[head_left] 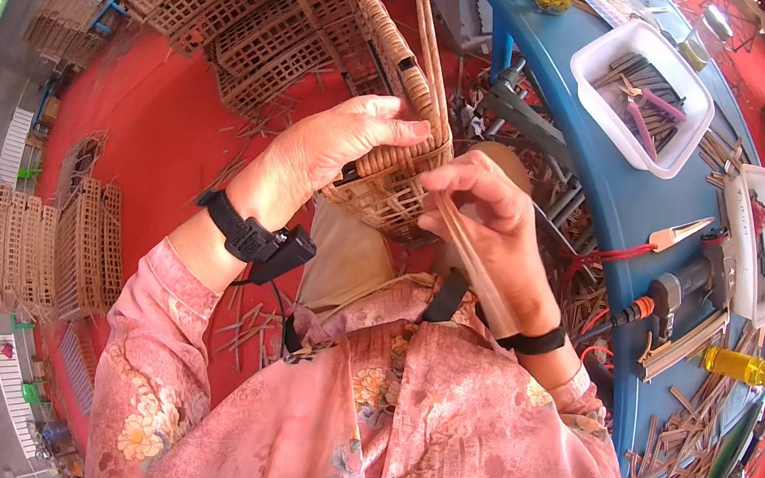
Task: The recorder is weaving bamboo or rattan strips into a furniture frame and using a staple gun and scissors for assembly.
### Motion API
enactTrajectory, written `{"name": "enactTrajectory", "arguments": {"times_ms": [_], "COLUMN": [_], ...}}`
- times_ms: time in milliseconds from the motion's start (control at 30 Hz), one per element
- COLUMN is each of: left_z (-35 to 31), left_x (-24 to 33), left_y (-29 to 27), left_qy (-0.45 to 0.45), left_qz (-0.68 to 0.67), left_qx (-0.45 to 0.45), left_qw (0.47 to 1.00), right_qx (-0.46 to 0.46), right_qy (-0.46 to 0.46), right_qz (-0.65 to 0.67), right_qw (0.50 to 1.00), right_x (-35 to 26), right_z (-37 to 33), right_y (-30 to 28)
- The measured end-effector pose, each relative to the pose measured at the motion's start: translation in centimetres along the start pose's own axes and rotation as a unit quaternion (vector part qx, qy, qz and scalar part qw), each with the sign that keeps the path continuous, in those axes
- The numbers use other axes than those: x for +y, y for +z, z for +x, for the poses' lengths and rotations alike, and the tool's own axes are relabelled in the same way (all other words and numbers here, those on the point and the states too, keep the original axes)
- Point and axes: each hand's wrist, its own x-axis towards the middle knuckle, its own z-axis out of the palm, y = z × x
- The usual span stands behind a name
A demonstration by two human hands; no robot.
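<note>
A woven rattan piece [392, 203] with a thick wrapped rim lies across my lap and stretches away to the upper left. My left hand [343, 141] grips its near corner, thumb laid over the wrapped bars and the other fingers partly hidden beneath. Between the thumb and fingers of my right hand [496, 219] is a pale flat cane strip [472, 253], blurred by motion and trailing toward my wrist. Its upper end meets the weave beside my fingertips. Two thin rattan rods [428, 56] stick up past the corner.
On the blue table [601, 189] at right are a white tray [585, 66] with pink-handled pliers [642, 130], scissors [678, 234], a power drill [669, 296], a yellow bottle [750, 369] and loose cane scraps. Lattice rattan panels [81, 246] stand on the red floor at left.
</note>
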Motion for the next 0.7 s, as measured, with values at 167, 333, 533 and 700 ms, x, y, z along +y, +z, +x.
{"name": "enactTrajectory", "arguments": {"times_ms": [167, 333, 533, 700], "left_z": [0.0, -0.4, -2.0, -2.4], "left_x": [-0.5, -1.8, -2.1, -2.0], "left_y": [-0.4, 1.4, 2.5, 2.4], "left_qy": [0.024, 0.129, 0.227, 0.229], "left_qz": [0.010, 0.371, 0.582, 0.591], "left_qx": [0.004, 0.148, 0.186, 0.176], "left_qw": [1.000, 0.908, 0.758, 0.753], "right_qx": [0.070, 0.124, 0.104, 0.074], "right_qy": [-0.171, -0.021, 0.022, 0.019], "right_qz": [-0.124, 0.260, 0.440, 0.412], "right_qw": [0.975, 0.957, 0.892, 0.908], "right_x": [-0.3, 0.2, 0.9, 1.6], "right_z": [1.9, 3.2, 3.7, 1.9], "right_y": [0.2, 1.3, 0.7, 0.0]}}
